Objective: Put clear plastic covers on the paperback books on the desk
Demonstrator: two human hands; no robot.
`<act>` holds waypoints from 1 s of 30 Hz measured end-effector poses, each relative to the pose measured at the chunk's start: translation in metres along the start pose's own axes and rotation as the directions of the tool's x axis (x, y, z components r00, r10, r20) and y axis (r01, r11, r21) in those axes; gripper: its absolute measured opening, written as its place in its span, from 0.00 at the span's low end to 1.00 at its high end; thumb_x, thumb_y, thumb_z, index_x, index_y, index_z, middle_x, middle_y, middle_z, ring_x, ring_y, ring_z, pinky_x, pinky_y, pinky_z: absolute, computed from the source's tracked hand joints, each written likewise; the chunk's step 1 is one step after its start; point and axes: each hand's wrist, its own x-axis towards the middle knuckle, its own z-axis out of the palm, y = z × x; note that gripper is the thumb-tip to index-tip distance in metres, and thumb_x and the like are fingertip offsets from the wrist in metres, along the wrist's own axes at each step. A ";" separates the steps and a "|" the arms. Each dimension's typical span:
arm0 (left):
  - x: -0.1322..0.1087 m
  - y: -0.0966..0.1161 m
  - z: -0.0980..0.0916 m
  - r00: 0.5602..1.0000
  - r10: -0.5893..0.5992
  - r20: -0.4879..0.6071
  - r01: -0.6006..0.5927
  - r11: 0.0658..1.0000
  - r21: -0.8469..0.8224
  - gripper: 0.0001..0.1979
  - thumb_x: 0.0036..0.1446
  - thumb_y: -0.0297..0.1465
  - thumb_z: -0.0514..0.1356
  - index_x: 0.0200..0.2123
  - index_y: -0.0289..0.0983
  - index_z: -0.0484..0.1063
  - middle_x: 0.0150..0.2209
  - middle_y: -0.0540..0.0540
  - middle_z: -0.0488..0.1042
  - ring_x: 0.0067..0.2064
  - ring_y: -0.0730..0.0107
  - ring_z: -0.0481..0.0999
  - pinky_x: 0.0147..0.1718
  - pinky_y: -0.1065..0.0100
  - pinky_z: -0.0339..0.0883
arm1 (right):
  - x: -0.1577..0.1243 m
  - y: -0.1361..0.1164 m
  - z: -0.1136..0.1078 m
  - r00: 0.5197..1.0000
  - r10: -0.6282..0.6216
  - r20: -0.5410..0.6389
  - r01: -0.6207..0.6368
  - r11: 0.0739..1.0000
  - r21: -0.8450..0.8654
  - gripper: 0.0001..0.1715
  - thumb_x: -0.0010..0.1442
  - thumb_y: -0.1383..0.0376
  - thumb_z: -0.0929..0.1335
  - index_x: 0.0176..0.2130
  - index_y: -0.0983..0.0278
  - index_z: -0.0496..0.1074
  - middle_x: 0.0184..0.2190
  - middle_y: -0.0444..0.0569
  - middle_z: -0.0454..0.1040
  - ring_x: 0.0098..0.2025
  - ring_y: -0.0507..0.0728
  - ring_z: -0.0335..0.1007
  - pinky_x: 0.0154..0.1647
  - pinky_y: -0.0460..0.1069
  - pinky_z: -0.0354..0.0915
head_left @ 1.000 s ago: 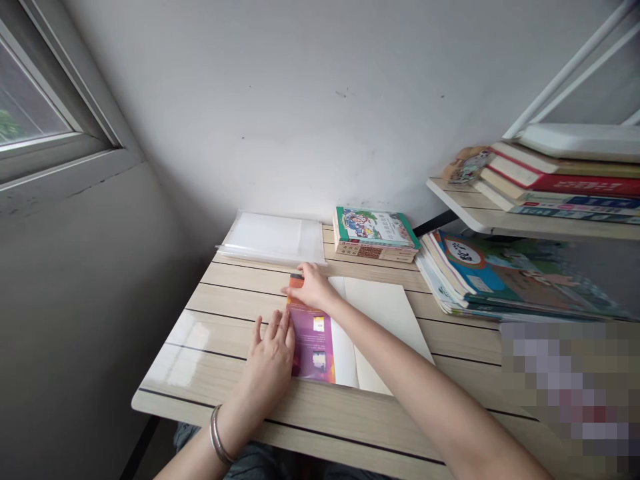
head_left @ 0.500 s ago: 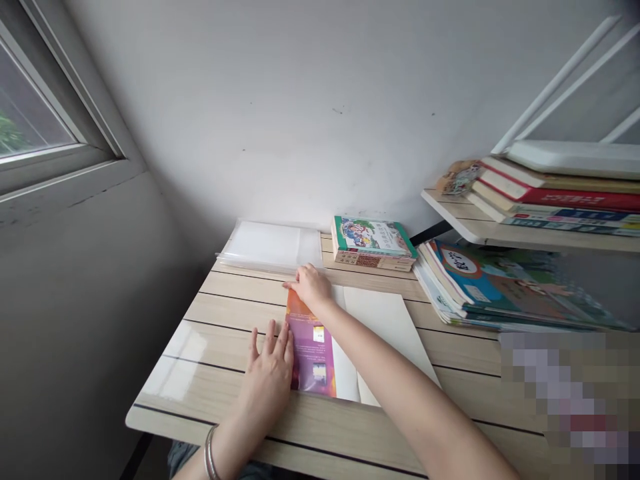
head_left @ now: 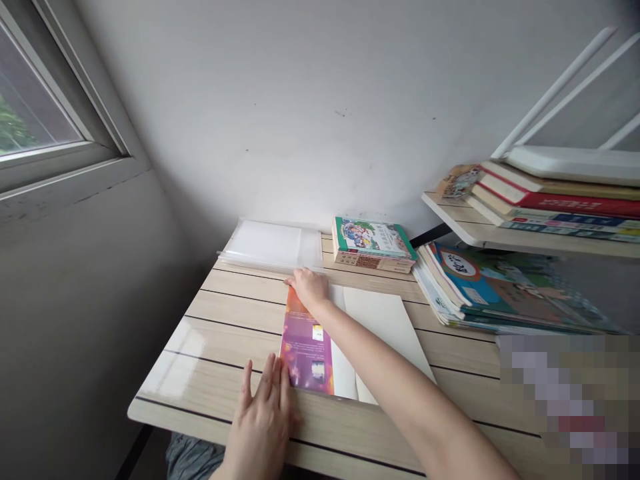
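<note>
An open book [head_left: 385, 327] lies on the table with pale blank pages showing. Along its left side is a purple-and-orange cover flap [head_left: 305, 353], glossy and printed with small text. My right hand [head_left: 309, 291] is at the flap's top left corner, fingers curled over the upper edge and thumb pointing left. Its forearm crosses the book and hides part of the pages. My left hand [head_left: 264, 410] lies flat beside the flap's lower left corner, fingers stretched out, the fingertips touching the edge.
Clear plastic sleeves [head_left: 270, 243] lie at the back left of the slatted table [head_left: 220, 333]. A short stack of green-edged books [head_left: 374, 243] stands by the wall. More books [head_left: 500, 287] pile up at the right, beneath a shelf [head_left: 480, 230] that also carries books.
My left hand has slid down along the flap's left edge toward me, to its lower corner. My right hand stays at the top corner.
</note>
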 end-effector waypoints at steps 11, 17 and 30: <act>-0.002 0.009 0.003 0.996 -0.066 -0.056 0.065 0.998 -0.024 0.30 0.55 0.50 0.53 0.49 0.31 0.74 0.52 0.33 0.73 0.56 0.50 0.67 0.64 0.50 0.32 | -0.070 0.017 -0.015 0.950 -0.296 0.100 0.287 0.953 0.096 0.26 0.49 0.42 0.70 0.27 0.62 0.71 0.31 0.46 0.73 0.33 0.55 0.69 0.34 0.48 0.57; -0.006 0.005 0.005 0.997 -0.042 -0.071 0.041 0.999 -0.012 0.30 0.54 0.50 0.55 0.50 0.32 0.73 0.53 0.36 0.73 0.67 0.53 0.46 0.64 0.50 0.30 | -0.013 0.015 -0.012 0.995 -0.047 0.087 0.049 0.998 -0.026 0.28 0.61 0.45 0.62 0.29 0.62 0.76 0.34 0.53 0.78 0.37 0.58 0.73 0.38 0.50 0.60; 0.007 -0.009 -0.008 0.991 -0.085 0.104 0.113 0.947 -0.302 0.19 0.57 0.41 0.56 0.49 0.38 0.71 0.51 0.38 0.73 0.53 0.54 0.70 0.57 0.49 0.56 | -0.006 0.007 -0.008 0.997 0.074 0.002 -0.074 0.997 0.023 0.25 0.62 0.49 0.62 0.31 0.63 0.77 0.31 0.56 0.79 0.33 0.59 0.74 0.32 0.49 0.61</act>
